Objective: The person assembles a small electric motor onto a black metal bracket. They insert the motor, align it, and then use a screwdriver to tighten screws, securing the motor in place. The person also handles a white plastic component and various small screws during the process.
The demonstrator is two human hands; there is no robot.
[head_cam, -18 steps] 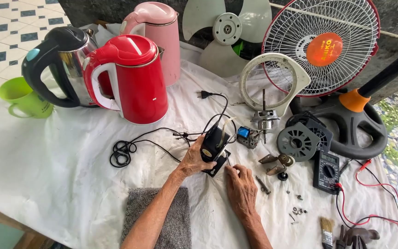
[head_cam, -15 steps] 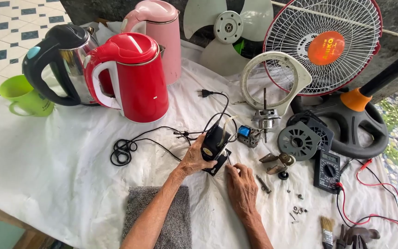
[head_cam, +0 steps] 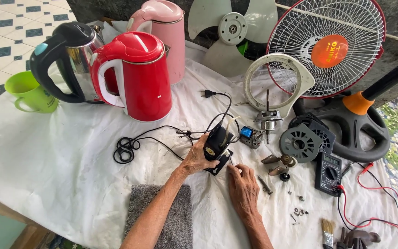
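Fingers (head_cam: 207,152) of left hand (head_cam: 196,159) clamp small black box-shaped motor unit (head_cam: 217,142); right hand (head_cam: 242,189) fingers (head_cam: 236,169) pinch its lower edge above white cloth-covered table (head_cam: 47,157).

Soft, even daylight fills the scene, bright without harshness. The white cloth (head_cam: 47,157) reads near overexposed but keeps its creases. Shadows are faint and short, pooling just under the red kettle (head_cam: 137,76) and the hands. Small highlights glint on the kettle's lid (and on the steel one (head_cam: 81,60) beside it). Focus is sharp throughout; wide-angle stretch bends the corners, with no motion blur.
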